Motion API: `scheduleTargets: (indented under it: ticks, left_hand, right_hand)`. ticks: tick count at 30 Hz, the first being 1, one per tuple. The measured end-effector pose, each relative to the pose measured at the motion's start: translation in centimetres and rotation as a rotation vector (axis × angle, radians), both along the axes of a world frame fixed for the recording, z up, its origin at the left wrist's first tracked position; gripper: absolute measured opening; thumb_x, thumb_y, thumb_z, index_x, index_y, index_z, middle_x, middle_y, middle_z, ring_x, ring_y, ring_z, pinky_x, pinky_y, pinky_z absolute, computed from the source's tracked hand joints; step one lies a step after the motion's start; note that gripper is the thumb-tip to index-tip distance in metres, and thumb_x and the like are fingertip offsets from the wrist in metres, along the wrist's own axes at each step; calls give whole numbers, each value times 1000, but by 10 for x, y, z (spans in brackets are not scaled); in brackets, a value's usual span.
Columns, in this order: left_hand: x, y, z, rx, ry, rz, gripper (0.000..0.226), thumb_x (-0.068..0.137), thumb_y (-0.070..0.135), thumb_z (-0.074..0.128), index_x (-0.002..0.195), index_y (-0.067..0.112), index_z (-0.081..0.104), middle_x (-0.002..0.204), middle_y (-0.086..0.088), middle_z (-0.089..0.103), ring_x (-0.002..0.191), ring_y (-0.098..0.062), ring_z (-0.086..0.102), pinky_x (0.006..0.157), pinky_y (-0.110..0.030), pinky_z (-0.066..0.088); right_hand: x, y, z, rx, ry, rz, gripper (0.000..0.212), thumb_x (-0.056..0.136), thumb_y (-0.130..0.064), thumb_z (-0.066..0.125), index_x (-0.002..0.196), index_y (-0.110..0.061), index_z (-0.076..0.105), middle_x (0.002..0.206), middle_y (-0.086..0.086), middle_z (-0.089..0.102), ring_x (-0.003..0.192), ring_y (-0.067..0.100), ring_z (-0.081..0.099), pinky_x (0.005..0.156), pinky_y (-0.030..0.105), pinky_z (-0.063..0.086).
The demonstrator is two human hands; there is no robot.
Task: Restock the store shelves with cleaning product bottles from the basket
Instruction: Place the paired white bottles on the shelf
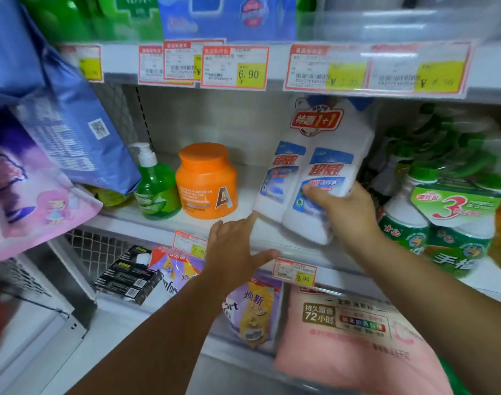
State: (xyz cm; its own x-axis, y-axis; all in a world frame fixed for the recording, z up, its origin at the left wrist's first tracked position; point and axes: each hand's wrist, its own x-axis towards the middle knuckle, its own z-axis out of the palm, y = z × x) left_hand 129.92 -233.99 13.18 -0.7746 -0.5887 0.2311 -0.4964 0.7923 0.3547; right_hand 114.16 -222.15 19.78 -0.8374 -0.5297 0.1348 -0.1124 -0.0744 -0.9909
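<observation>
The twin pack of white cleaner bottles is in my right hand, tilted with its tops leaning away from me and its base hanging just above the front of the shelf. My thumb lies across the front label and my fingers curl round the far side. My left hand is open, with straight fingers reaching to the pack's lower corner. I cannot tell whether they touch it. To do this well I judge I should steady the base with the left hand, stand the pack upright, then slide it back into the bare gap between the orange jar beyond my left hand and the green-capped bottles right of my right hand. The pack looks like smooth hard plastic under glossy wrap, probably slippery. The bottles are flat-sided and narrow at the neck, so they may tip.
</observation>
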Motion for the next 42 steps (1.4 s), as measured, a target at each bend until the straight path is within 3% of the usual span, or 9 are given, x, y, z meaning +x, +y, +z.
scheduleTargets:
  ticks: [5,7,9,14,18,23,28,36,42]
  left_hand:
    - [40,41,26,608,394,68,119,60,75,70,156,32,15,156,6,34,140,-10,35,113,-41,37]
    - [57,67,40,776,408,91,92,74,63,71,151,34,29,146,8,46,128,-6,48,103,-29,45]
    - [70,91,51,926,411,33,45,87,46,69,127,34,55,122,12,65,111,-6,62,91,-18,49]
    - [108,157,74,1285,500,-60,65,64,34,85,123,19,64,118,-9,71,109,-33,67,97,-60,49]
    - [132,201,77,1301,492,-36,54,72,13,85,121,17,63,111,-8,74,102,-30,71,90,-56,55]
    - [146,237,73,1203,437,24,60,69,6,86,119,26,60,103,1,76,95,-19,73,80,-42,60]
    - [142,250,53,1149,302,65,59,66,16,90,115,33,62,98,13,75,87,-7,72,68,-27,59]
    - [134,227,34,1187,100,12,62,67,11,89,120,30,62,110,7,74,100,-21,71,79,-42,61]
    - [136,226,13,813,45,1,70,71,27,87,130,38,51,121,14,63,111,-14,61,94,-32,54]
  right_hand:
    - [34,62,19,-15,-68,159,23,78,-11,82,97,-19,72,91,1,78,81,17,76,66,29,59]
    - [49,89,26,-26,-93,232,21,79,-10,80,97,-19,72,89,-1,78,78,15,75,58,23,57]
    - [63,116,32,-8,-102,316,29,78,-10,79,105,-15,72,96,3,78,85,20,75,66,28,60]
    - [99,187,37,33,-155,479,45,71,-10,78,115,-9,68,108,12,75,98,31,72,85,42,59]
    - [101,228,48,52,-190,456,48,76,-22,73,123,-14,63,110,10,75,99,31,72,89,48,58]
    - [95,252,51,-118,-195,318,62,79,-45,67,136,-47,41,124,-15,68,105,15,71,85,45,53]
    - [99,262,28,-163,-201,321,64,83,-32,67,141,-37,43,127,-1,68,109,24,69,90,49,52]
    - [70,271,23,78,-132,349,64,76,-40,70,136,-38,49,126,1,68,109,25,69,86,49,56]
    - [61,277,18,113,-291,413,56,83,-57,48,131,-28,56,117,9,72,104,24,71,82,36,59]
